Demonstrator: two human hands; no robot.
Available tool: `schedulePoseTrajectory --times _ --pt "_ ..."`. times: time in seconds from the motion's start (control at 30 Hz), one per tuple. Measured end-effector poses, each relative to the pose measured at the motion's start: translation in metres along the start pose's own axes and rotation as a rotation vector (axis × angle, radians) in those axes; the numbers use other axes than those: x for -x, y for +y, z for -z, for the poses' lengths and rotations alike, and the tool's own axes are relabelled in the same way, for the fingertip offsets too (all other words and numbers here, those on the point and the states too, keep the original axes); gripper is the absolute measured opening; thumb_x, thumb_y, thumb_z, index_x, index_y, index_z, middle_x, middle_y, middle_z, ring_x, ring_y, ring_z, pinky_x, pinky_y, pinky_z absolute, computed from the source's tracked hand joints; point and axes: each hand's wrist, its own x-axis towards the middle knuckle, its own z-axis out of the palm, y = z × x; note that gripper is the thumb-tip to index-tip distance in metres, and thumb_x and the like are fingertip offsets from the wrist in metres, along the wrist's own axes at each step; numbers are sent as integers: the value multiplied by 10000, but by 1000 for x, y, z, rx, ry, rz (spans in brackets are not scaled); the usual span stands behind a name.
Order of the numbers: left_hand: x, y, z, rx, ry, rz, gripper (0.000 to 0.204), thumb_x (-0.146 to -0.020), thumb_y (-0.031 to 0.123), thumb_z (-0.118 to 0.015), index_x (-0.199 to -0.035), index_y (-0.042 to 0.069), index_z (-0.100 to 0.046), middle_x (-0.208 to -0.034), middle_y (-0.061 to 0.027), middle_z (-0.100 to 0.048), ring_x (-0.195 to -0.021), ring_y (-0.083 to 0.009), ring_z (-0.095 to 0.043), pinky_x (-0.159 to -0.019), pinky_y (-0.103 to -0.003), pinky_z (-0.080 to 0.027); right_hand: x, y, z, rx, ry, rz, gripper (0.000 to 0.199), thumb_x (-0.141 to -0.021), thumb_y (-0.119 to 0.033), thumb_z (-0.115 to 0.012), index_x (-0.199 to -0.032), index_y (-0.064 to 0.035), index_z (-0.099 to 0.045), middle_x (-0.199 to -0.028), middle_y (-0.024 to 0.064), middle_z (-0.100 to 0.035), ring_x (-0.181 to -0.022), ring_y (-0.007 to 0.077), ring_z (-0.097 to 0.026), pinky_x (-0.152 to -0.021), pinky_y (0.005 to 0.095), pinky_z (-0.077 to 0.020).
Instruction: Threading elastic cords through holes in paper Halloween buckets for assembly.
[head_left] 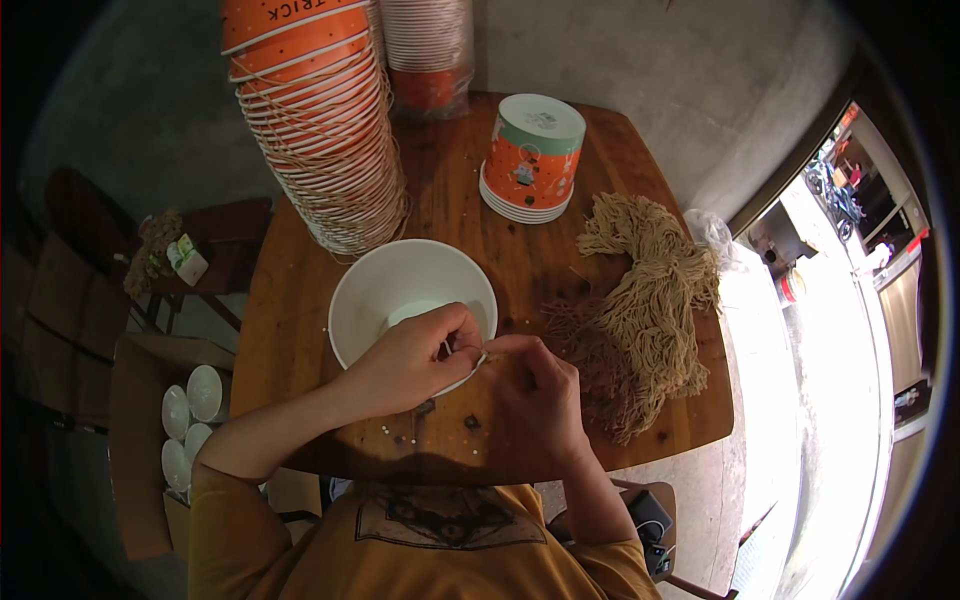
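Note:
A white-lined paper bucket (400,270) stands mouth up near the table's front. My left hand (428,350) reaches over its opening, fingers closed on the near right rim. Just outside that spot my right hand (540,385) is closed in a pinch, with a short bit of tan cord (487,357) at its fingertips. The fingertips of both hands nearly meet there. A pile of loose tan cords (655,300) lies to the right of my right hand. How the cord sits in the rim is too small to tell.
A tall leaning stack of orange buckets with cord handles (320,140) rises at the back left. Several upturned buckets (535,160) stand at the back right. White specks dot the table (385,455). On the floor at left is a cardboard box (140,450) holding white buckets.

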Motion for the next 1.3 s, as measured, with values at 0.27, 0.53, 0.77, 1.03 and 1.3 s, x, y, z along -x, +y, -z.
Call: schedulePoseTrajectory --times 0.27,0.53,0.77,1.03,1.3 --pt "3 -4 3 -320 119 -250 125 -851 34 -612 -882 27 -491 -819 -74 -556 -721 -187 -561 -638 -315 -461 0 0 1 200 73 136 141 -824 -72 -710 -904 -85 -594 -733 69 -643 -613 228 -650 -542 320 -507" --pt "4 -3 6 -412 141 -251 145 -804 28 -602 -857 39 -468 -796 -89 -551 -769 -289 -573 -630 -401 -461 4 5 -6 100 7 46 124 -851 -95 -701 -909 -73 -594 -728 77 -638 -606 223 -642 -542 318 -505" --pt "17 15 4 -327 51 -16 206 -880 174 -630 -881 35 -477 -804 -117 -583 -725 -327 -593 -632 -425 -470 -4 -14 23 109 -71 96 116 -837 -79 -683 -924 -54 -609 -807 109 -656 -711 290 -671 -617 370 -530" --pt "57 -7 8 -914 74 -430 298 -748 178 -717 -1009 98 -599 -980 -64 -600 -949 -260 -599 -858 -398 -469 -58 -20 45 244 -388 355 93 -811 -65 -696 -891 -56 -650 -878 75 -601 -771 292 -638 -670 369 -524" --pt "65 -27 34 -915 126 -508 273 -711 104 -694 -973 104 -616 -1009 -72 -575 -1102 -235 -548 -1075 -475 -329 -82 0 -9 432 -447 726 94 -799 -102 -664 -812 -55 -585 -816 62 -552 -808 245 -603 -592 362 -480"
